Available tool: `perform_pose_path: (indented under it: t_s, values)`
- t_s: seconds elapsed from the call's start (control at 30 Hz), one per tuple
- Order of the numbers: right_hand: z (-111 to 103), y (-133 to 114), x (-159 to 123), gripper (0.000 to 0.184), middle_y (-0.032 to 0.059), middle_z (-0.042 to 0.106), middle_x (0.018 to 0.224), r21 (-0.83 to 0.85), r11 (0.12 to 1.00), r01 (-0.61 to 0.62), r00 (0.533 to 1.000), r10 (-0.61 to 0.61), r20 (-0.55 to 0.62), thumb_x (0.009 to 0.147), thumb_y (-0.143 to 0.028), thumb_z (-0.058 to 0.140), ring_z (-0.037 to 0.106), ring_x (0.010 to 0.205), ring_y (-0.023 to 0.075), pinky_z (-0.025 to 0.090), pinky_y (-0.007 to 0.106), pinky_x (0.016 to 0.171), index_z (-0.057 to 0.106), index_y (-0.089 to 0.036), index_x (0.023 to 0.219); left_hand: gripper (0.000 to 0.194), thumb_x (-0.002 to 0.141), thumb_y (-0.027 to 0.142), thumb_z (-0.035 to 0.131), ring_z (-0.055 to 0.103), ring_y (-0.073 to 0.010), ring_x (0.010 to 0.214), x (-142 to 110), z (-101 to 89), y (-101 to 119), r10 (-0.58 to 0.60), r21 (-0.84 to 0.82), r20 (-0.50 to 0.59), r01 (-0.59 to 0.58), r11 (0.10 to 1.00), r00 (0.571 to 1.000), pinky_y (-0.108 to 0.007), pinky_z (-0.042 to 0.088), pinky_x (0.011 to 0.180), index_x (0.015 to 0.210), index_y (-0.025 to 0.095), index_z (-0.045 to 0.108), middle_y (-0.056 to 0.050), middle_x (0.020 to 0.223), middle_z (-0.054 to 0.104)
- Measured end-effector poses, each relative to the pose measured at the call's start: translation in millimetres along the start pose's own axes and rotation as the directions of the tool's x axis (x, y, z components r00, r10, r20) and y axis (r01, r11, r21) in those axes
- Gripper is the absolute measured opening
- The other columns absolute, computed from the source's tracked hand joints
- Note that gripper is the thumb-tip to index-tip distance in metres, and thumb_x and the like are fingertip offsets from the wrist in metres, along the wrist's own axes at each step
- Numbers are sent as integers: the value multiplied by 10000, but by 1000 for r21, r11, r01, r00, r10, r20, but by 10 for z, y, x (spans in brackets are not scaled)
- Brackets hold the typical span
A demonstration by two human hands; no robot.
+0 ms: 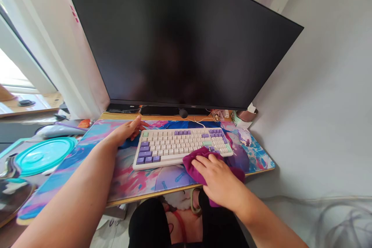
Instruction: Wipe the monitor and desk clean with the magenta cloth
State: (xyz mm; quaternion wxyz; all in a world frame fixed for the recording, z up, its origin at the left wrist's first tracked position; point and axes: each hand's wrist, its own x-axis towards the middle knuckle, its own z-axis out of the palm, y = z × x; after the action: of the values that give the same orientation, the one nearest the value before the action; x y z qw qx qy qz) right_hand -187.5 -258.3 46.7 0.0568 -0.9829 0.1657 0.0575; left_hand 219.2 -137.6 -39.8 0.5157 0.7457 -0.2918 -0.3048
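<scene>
- Wiping looks under way: a purple cloth [190, 161] covers the lower right edge of the keyboard [171, 146]; how much is done or left cannot be told.
- The keyboard lies on the worktop [122, 116], between the hands.
- Right hand [216, 174]: fingers slightly bent, holding the bunched cloth beneath them.
- Left hand [130, 129]: fingers half curled near the keyboard's upper left corner (any grip there is unclear).

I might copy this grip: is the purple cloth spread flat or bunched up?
Bunched up: the purple cloth lies in folds under the right hand, partly over the keyboard.
</scene>
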Motion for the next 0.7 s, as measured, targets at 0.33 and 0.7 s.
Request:
perform_pose_path:
  t_s: [0.33,0.7]
  values:
    - [73,820,-445,915,33,661,1615,14,982,-186,978,187,-91,765,6,559,601,1444,318,540,515,1216,630,-408,1577,626,1029,717,422,368,-175,642,26,-16,-29,-1,-4,7,2,1000,1000,-283,334,529,1076,179,738,-66,896,756]
    - [-26,1277,-703,617,236,713,1345,-203,768,-607,793,566,-227,1037,-189,433,781,1096,295,590,439,901,567,-235,1638,716,1010,763,404,404,-196,633,31,-7,-36,11,62,-5,-10,998,1000,-290,368,547,1129,160,772,-34,698,613]
